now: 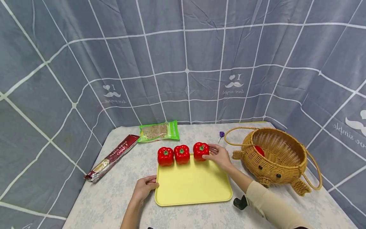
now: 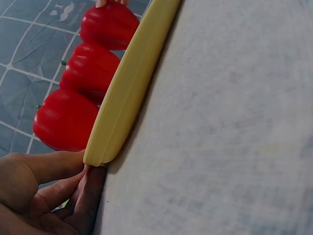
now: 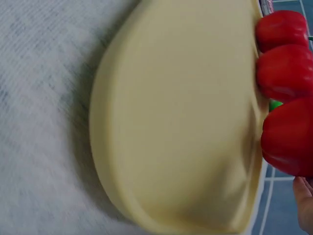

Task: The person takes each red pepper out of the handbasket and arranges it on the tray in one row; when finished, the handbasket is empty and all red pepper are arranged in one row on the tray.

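A yellow tray (image 1: 194,184) lies on the table, with three red bell peppers along its far edge. My left hand (image 1: 144,188) pinches the tray's left rim; in the left wrist view the thumb (image 2: 58,166) is at the rim and the other fingers are curled below it. My right hand (image 1: 220,156) holds the rightmost bell pepper (image 1: 201,151) from its right side, thumb in front and fingers behind. The middle bell pepper (image 1: 181,154) and the left bell pepper (image 1: 165,156) stand close beside each other, with a small gap before the held one.
A wicker basket (image 1: 257,165) with looped handles stands at the right, a red thing (image 1: 259,150) inside. Behind the peppers lie a green-edged packet (image 1: 157,131) and a purple lollipop (image 1: 221,134). A dark red long packet (image 1: 114,157) lies left. A black object (image 1: 240,203) sits near my right forearm.
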Available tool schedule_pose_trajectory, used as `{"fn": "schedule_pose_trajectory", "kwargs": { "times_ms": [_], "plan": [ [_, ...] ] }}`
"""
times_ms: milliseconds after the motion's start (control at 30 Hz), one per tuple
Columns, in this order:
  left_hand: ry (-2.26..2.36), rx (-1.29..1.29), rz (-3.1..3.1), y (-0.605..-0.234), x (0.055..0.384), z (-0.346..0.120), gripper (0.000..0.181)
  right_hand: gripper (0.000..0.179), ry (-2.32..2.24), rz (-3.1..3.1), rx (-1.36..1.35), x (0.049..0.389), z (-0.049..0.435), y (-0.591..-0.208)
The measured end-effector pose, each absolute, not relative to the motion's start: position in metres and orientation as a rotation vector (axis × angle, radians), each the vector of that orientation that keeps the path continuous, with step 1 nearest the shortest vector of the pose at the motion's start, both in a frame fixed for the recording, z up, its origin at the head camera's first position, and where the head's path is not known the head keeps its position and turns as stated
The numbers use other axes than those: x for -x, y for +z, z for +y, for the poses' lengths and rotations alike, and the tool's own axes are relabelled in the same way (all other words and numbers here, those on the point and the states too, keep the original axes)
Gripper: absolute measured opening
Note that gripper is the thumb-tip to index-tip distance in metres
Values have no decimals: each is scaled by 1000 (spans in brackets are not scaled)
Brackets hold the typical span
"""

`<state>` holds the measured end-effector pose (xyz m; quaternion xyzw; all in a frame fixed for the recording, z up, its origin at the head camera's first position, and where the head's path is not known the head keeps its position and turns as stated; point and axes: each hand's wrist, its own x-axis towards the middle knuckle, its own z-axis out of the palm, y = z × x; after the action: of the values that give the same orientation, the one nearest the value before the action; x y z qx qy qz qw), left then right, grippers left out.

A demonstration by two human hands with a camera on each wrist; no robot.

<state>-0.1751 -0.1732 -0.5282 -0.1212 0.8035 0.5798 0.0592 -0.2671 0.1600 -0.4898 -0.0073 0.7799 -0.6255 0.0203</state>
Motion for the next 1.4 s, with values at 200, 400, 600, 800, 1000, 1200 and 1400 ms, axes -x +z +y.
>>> {"fn": "schedule_pose_trajectory", "kwargs": {
  "times_ms": [200,400,600,800,1000,1200,1400],
  "plan": [
    [1752,361,2431,-529,176,-172,42,60,-1945,2440,-2,268,150,-500],
    [1741,356,2425,-529,178,-172,42,60,-1922,2483,12,267,147,-502],
    [1739,352,2421,-530,179,-172,42,62,-1872,2536,41,269,147,-503],
    [1748,370,2404,-529,177,-172,43,67,-1828,2575,93,272,148,-501],
    [1757,360,2397,-529,177,-171,43,70,-1790,2581,150,271,155,-495],
    [1751,379,2392,-531,177,-171,43,68,-1676,2656,278,266,175,-476],
    [1740,385,2395,-530,178,-172,42,68,-1680,2613,483,263,212,-441]
  ]
}}
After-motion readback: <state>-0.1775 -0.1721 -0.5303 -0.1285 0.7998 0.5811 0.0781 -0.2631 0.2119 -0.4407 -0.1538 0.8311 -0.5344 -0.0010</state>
